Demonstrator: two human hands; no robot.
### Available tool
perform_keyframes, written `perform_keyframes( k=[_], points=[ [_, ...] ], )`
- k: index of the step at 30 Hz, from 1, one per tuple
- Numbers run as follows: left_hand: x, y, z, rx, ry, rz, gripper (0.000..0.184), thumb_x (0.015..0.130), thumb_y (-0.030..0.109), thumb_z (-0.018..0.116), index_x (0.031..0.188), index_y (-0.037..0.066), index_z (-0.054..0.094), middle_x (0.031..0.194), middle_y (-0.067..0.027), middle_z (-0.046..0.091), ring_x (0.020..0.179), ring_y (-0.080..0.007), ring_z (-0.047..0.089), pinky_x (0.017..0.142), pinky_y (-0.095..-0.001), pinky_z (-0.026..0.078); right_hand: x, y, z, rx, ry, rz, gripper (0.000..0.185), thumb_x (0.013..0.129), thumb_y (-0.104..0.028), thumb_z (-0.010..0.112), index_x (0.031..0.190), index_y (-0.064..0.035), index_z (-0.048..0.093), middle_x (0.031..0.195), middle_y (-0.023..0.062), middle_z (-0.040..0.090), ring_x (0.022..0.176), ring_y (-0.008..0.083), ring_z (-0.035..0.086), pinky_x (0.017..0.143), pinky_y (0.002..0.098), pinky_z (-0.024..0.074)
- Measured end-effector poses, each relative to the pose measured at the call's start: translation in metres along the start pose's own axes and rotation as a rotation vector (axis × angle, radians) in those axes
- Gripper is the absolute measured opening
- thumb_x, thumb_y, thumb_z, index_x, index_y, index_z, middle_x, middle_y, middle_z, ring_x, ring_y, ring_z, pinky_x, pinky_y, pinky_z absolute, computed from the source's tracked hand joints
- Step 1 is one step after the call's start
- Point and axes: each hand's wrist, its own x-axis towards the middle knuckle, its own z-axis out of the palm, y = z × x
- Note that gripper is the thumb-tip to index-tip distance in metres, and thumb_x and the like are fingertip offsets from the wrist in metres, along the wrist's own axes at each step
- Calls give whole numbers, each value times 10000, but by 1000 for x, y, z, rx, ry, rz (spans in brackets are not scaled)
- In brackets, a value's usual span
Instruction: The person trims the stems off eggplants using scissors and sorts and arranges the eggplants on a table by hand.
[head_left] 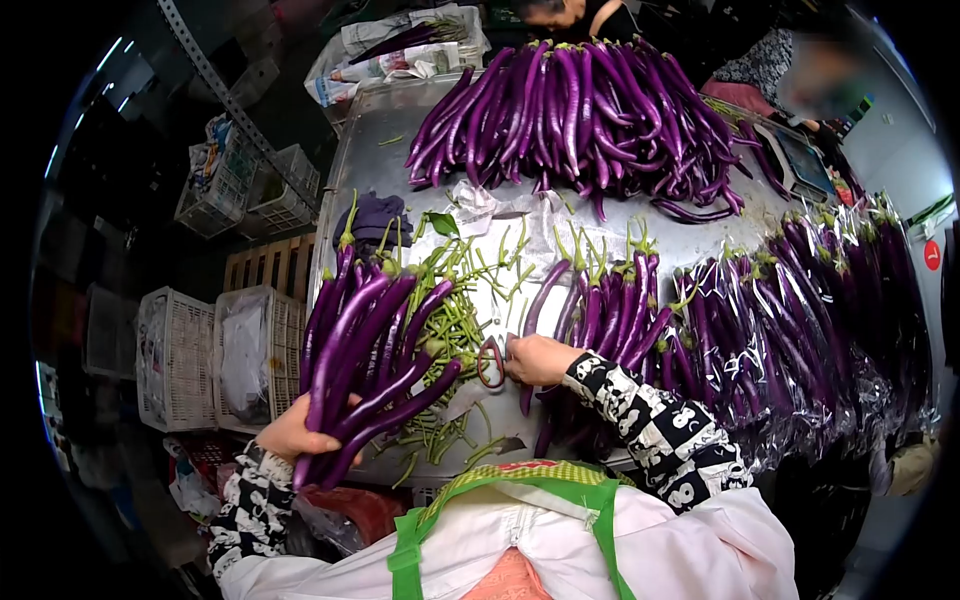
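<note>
My left hand [300,430] is closed around the lower ends of a bunch of long purple eggplants [365,345], their green stem ends pointing away from me. At the middle of the metal table [385,165], my right hand [542,360] is closed on one loop of a pair of scissors [490,366]. The scissors' blades point away from me. Between the hands lies a heap of cut green stems [465,310]. Right of the scissors rests a row of loose eggplants [610,310], some with long stems; my right forearm hides part of them.
A large pile of eggplants [580,120] covers the table's far side. Eggplants in clear plastic wrap [800,310] line the right side. A dark cloth [378,220] lies at the left edge. White crates [178,360] stand on the left. A scale [803,165] and other people are at the back.
</note>
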Motion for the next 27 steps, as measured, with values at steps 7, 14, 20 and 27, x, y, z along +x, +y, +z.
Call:
perform_keyframes(
  k=[7, 14, 20, 27],
  points=[
    [-19, 10, 13, -157, 84, 278, 755, 698, 35, 735, 1357, 31, 365, 1053, -246, 612, 870, -351, 670, 774, -463, 557, -27, -68, -15, 29, -55, -23, 677, 888, -528, 580, 1202, 67, 498, 1141, 278, 612, 1031, 375, 636, 831, 457, 532],
    [113, -22, 54, 941, 297, 717, 864, 698, 43, 726, 1426, -53, 272, 1244, -303, 521, 1178, -369, 553, 1002, -400, 443, 1, -121, 3, 1026, 322, -345, 1162, 714, -425, 834, 1472, 18, 73, 1406, 244, 351, 1294, 336, 391, 1079, 400, 346],
    [154, 49, 121, 1148, 235, 979, 914, 678, 123, 736, 1392, -169, 246, 1399, -387, 334, 1335, -464, 363, 1115, -419, 317, -11, -84, -58, 1292, 715, -296, 475, 784, -232, 768, 1136, -20, 530, 963, 25, 589, 905, 117, 579, 794, 283, 493],
    [200, 33, 106, 729, 289, 858, 461, 809, 68, 699, 1223, -55, 537, 1206, -202, 597, 1112, -269, 595, 955, -350, 470, -22, 27, -272, 979, 1023, -372, 182, 768, -89, 703, 919, -12, 638, 776, 32, 635, 666, 157, 640, 625, 318, 549]
  ],
)
